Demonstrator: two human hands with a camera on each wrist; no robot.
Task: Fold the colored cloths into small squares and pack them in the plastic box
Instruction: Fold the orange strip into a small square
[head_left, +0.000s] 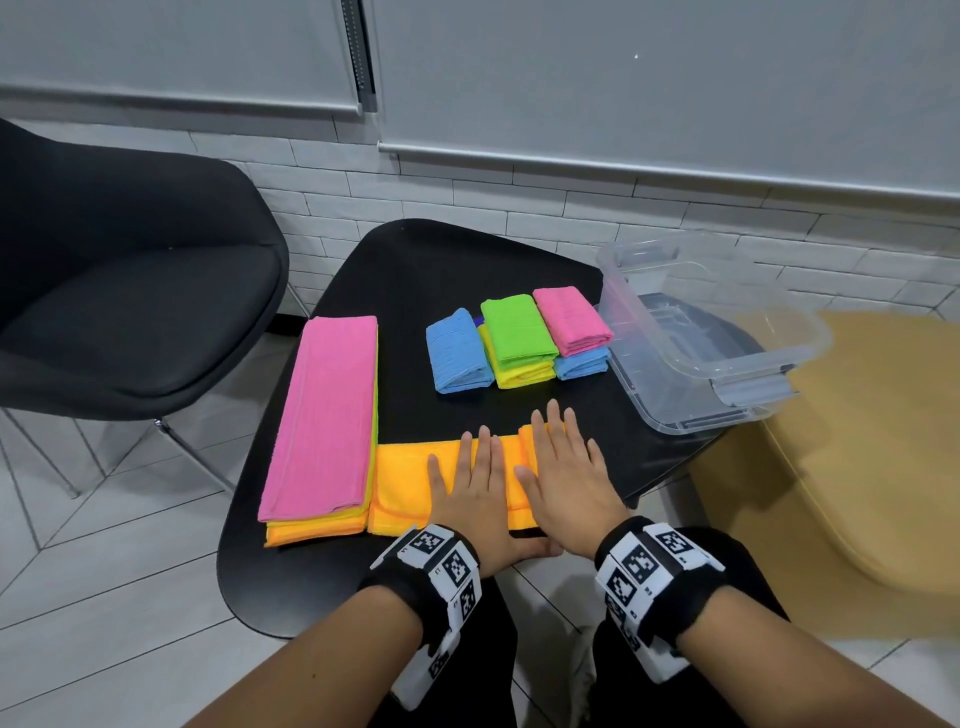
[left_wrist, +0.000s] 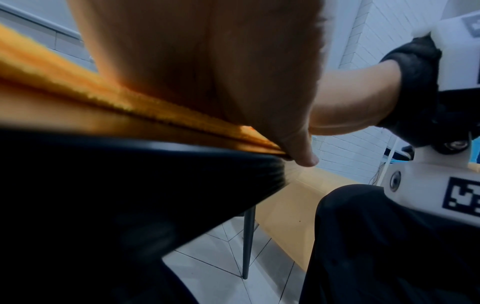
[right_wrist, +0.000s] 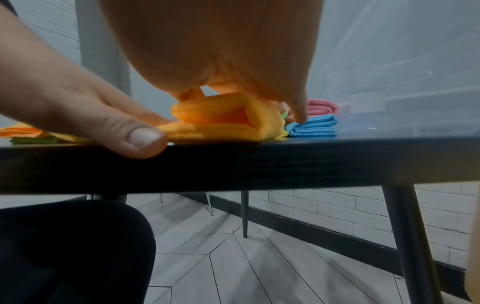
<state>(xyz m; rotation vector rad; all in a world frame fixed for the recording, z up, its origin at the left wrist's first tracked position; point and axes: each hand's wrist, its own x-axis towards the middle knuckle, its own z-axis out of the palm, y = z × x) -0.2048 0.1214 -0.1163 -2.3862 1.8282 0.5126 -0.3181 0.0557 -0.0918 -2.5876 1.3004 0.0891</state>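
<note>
Both hands lay flat, fingers extended, on one orange cloth (head_left: 402, 480) spread along the near edge of the black table (head_left: 415, 270). The left hand (head_left: 475, 496) pressed the middle of the cloth; the right hand (head_left: 569, 480) pressed its right end, where the right wrist view showed the fabric doubled over into a rounded fold (right_wrist: 221, 119). Neither hand gripped anything; the left thumb (left_wrist: 302, 152) hung over the table edge.

Five small folded squares stood beyond the hands in three groups: one blue square (head_left: 457, 351) alone on the left; one green square (head_left: 517, 325) on top of one yellow square (head_left: 522, 374) in the middle; one pink square (head_left: 571, 319) on top of a second blue square (head_left: 582, 364) on the right.

One stack of long folded cloths (head_left: 322, 415) lay at the left of the table, pink on top, with green, yellow and orange edges showing beneath; the count of layers could not be determined.

One clear plastic box (head_left: 706, 322) sat on the table's right corner, just beside the pink-and-blue pair, with no cloth visible inside it. One black chair (head_left: 130, 291) stood to the left of the table.
</note>
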